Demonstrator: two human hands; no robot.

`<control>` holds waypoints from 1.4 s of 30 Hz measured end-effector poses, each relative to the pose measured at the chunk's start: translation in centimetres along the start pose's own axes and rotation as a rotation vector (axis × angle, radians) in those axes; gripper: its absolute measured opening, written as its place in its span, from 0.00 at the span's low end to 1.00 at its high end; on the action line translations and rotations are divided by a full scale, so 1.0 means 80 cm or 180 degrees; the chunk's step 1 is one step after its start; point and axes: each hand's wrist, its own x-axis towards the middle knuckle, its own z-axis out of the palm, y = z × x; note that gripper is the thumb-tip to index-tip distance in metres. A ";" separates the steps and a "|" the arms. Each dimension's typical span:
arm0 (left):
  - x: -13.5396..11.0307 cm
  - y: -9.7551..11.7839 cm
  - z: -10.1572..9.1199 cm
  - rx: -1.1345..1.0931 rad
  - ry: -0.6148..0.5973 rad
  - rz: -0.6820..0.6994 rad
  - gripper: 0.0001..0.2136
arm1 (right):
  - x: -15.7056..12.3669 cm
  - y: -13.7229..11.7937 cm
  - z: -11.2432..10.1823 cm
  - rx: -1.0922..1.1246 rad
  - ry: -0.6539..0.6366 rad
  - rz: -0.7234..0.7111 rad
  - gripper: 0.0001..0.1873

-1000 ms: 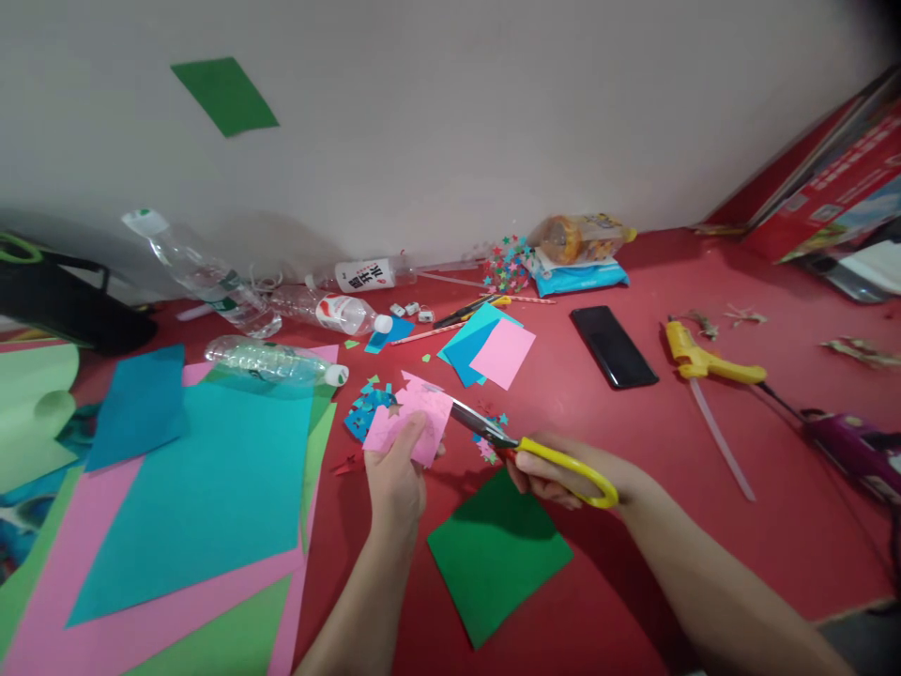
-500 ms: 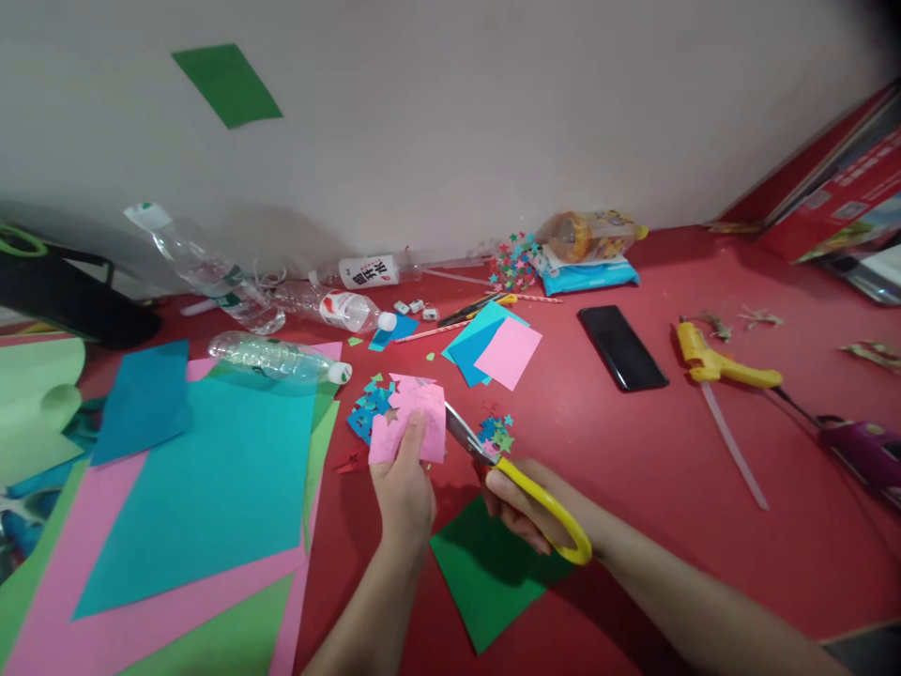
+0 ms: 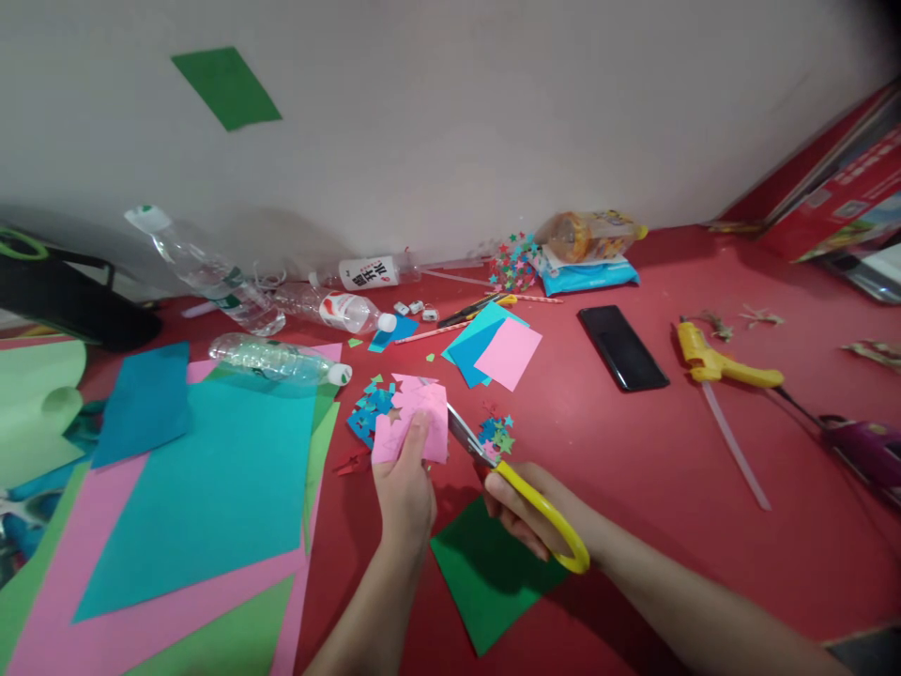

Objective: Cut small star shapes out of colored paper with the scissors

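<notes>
Left hand (image 3: 404,486): the fingers are closed on the pink paper, thumb lying flat on top.
Right hand (image 3: 519,516): the fingers are closed around the handle of the scissors.
Pink paper (image 3: 435,424): it is held up over the worktop (image 3: 676,488); it seems very light, easy to bend and to tear near its star-shaped hole. The whole lower part seems the safest place for pinching.
Scissors (image 3: 539,498): the blades meet the right edge of the paper; I cannot tell if they bite it. They seem stiff, heavier than paper, best taken by the yellow loop.
Paper stars (image 3: 498,434): a small heap beside the blades, probably thin and easily scattered.
Green sheet (image 3: 485,591): on the worktop, below the hands.
</notes>
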 end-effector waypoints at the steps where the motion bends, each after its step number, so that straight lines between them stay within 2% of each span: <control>1: 0.000 0.000 0.000 -0.0031 -0.0038 -0.0021 0.13 | 0.000 0.001 -0.001 -0.0016 0.0004 -0.0009 0.31; 5: -0.001 -0.001 -0.002 -0.0023 -0.0159 -0.0013 0.15 | 0.001 -0.001 -0.001 -0.0054 0.0035 -0.0024 0.30; 12: 0.000 -0.001 -0.003 0.0082 -0.0125 0.0004 0.18 | 0.001 0.003 0.002 0.0011 0.0110 -0.0033 0.29; 18: 0.000 0.000 -0.003 0.0048 -0.0099 -0.0079 0.16 | 0.001 0.002 -0.001 0.0115 0.0103 -0.0076 0.26; 24: 0.001 0.002 -0.001 -0.0066 -0.0029 -0.0096 0.16 | 0.004 -0.005 -0.011 0.0170 0.0098 0.0125 0.22; 31: 0.000 0.007 0.001 -0.0073 0.0123 -0.0060 0.15 | 0.009 0.002 -0.020 -0.0104 0.0159 0.0152 0.21; 34: 0.000 0.009 0.001 -0.0057 0.0073 -0.0099 0.15 | 0.011 0.000 -0.021 -0.0152 0.0177 0.0185 0.21; 40: 0.003 0.004 -0.001 0.0027 -0.0034 -0.0327 0.15 | 0.017 -0.003 -0.028 -0.0071 0.0569 -0.0104 0.24; 42: 0.003 -0.002 -0.003 0.0131 -0.0211 -0.0503 0.16 | 0.019 -0.002 -0.032 -0.0041 0.0700 -0.0307 0.24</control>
